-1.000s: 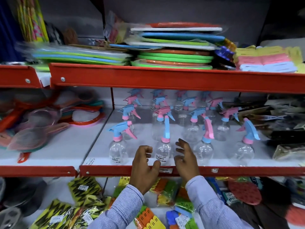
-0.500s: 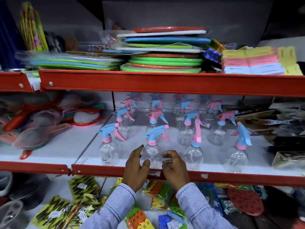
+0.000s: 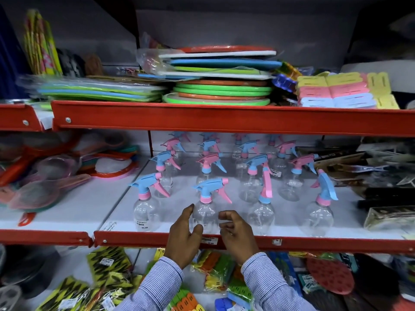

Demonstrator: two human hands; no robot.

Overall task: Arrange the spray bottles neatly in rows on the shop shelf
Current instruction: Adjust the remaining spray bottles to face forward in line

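Between curled left hand (image 3: 183,237) and right hand (image 3: 238,234), neither gripping: clear round-bellied bottle (image 3: 205,213)

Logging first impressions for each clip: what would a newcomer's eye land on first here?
Probably the clear spray bottles with pink and blue trigger heads, standing in rows on the white middle shelf. The left hand and right hand flank the front-row bottle, fingers curled beside it, at the red shelf edge. Above, a stack of green, orange and blue round boards fills the upper shelf.
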